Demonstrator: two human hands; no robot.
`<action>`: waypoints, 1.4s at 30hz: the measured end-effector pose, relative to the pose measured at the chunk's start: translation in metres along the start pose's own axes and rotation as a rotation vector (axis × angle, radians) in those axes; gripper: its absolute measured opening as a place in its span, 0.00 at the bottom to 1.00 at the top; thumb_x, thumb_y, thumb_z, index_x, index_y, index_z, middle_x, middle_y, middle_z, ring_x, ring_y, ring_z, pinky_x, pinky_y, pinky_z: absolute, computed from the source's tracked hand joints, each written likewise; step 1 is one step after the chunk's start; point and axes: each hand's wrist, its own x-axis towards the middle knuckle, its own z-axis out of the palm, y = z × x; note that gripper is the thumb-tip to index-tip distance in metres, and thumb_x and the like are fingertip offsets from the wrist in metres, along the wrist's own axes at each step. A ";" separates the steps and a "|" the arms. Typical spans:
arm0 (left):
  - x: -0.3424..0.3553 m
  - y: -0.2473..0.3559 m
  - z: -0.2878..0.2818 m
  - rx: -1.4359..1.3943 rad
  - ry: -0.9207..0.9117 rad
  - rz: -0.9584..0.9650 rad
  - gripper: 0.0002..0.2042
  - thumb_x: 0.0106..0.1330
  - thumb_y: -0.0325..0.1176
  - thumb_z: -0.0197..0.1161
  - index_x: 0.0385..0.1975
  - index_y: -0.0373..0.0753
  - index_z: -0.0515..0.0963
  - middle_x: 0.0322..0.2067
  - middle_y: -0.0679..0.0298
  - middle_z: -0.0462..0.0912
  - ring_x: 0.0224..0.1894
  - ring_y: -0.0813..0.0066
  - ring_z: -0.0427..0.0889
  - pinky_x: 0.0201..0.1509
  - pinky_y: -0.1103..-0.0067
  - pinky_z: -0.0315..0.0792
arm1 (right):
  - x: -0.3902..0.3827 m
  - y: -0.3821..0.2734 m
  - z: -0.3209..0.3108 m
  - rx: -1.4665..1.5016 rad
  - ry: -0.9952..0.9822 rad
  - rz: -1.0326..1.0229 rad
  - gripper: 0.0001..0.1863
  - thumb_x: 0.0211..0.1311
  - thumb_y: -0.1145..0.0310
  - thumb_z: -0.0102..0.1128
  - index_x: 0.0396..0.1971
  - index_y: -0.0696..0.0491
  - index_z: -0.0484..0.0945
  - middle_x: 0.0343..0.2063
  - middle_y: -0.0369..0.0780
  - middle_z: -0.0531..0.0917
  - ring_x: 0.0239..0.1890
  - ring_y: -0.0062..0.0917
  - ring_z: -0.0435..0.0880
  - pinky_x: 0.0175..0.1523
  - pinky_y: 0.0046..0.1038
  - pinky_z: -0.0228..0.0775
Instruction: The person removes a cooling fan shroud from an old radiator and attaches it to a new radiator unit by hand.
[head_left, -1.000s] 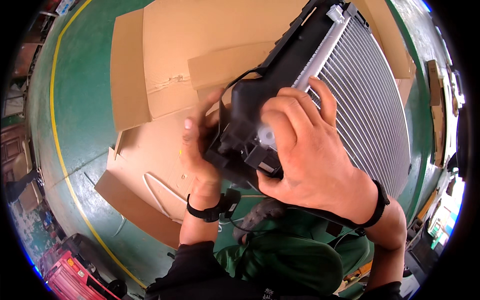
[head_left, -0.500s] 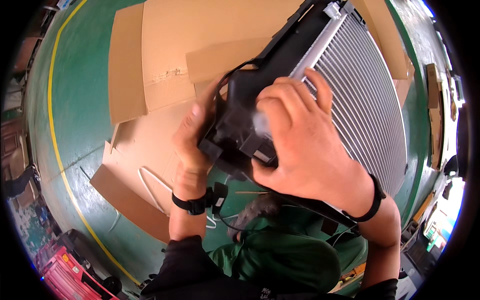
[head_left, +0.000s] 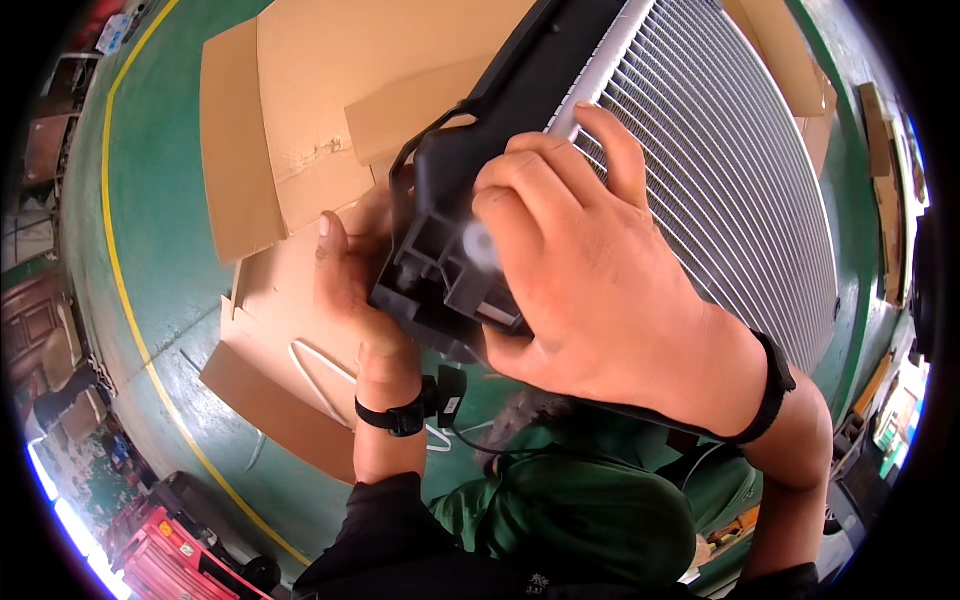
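Note:
A radiator with silver fins [head_left: 715, 180] and a black plastic housing [head_left: 450, 170] along its left side slants across the view. My left hand [head_left: 355, 270] grips the housing's lower left end from outside, thumb raised beside it and fingers mostly hidden behind it. My right hand [head_left: 570, 280] arches over that lower end, its fingers curled at a white round piece [head_left: 480, 243], one fingertip against the silver tube [head_left: 590, 75], thumb tucked by the moulded plastic. What the fingertips at the round piece hold is blurred. A small black box on a cable [head_left: 450, 395] hangs by my left wrist.
Opened cardboard [head_left: 285, 120] lies on the green floor [head_left: 150, 200] beneath the radiator, with loose white strapping [head_left: 310, 375]. A yellow line curves along the left. Red machinery [head_left: 170, 545] stands at the lower left, more flattened cardboard [head_left: 880, 200] at the right. My green-clad legs show below.
The radiator's housing end and both my hands have shifted left and up in the view. My right fingers stay at the white piece, blurred in the later frames.

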 end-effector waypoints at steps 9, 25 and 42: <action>-0.007 0.000 0.005 0.046 0.093 0.048 0.34 0.72 0.57 0.40 0.56 0.28 0.73 0.51 0.51 0.81 0.54 0.63 0.79 0.61 0.72 0.69 | 0.003 -0.001 0.014 0.032 0.022 -0.041 0.29 0.29 0.65 0.72 0.36 0.65 0.75 0.41 0.45 0.73 0.51 0.39 0.73 0.69 0.50 0.54; -0.006 0.007 0.015 -0.008 0.133 -0.047 0.37 0.71 0.64 0.38 0.52 0.30 0.74 0.47 0.53 0.81 0.49 0.66 0.79 0.57 0.75 0.69 | 0.004 0.005 0.017 0.064 0.106 -0.045 0.33 0.24 0.68 0.75 0.38 0.63 0.74 0.42 0.45 0.73 0.50 0.41 0.74 0.66 0.44 0.65; -0.001 0.005 -0.001 -0.181 0.062 -0.127 0.36 0.73 0.62 0.37 0.51 0.28 0.74 0.49 0.53 0.81 0.51 0.65 0.79 0.59 0.72 0.69 | -0.001 -0.001 0.022 0.051 0.090 -0.055 0.36 0.18 0.68 0.76 0.37 0.66 0.74 0.42 0.47 0.73 0.49 0.42 0.75 0.65 0.46 0.65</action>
